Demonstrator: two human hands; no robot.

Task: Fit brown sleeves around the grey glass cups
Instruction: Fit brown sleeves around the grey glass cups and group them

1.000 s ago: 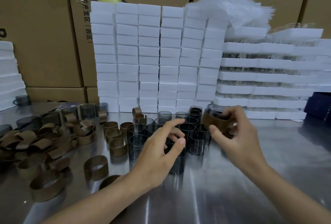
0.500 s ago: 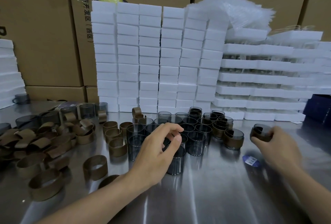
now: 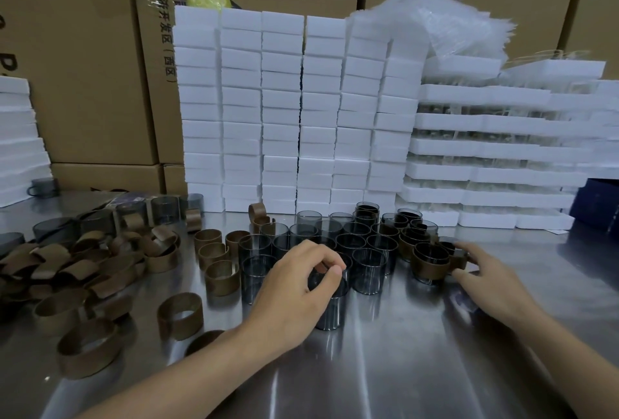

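- Left hand [image 3: 294,288] is curled over the rim of a bare grey glass cup [image 3: 330,313]; the rim is pinched between thumb and fingertips, and the cup stands upright on the steel table [image 3: 385,368].
- Right hand [image 3: 489,281] is part-open, index finger and thumb set round a sleeved cup [image 3: 454,256], which is held just beside the other sleeved cups [image 3: 430,264].
- A cluster of bare grey cups [image 3: 355,242] is seen between the hands, further back.
- Loose brown sleeves [image 3: 100,271] are piled at the left.
- White foam blocks [image 3: 284,110] are stacked behind.
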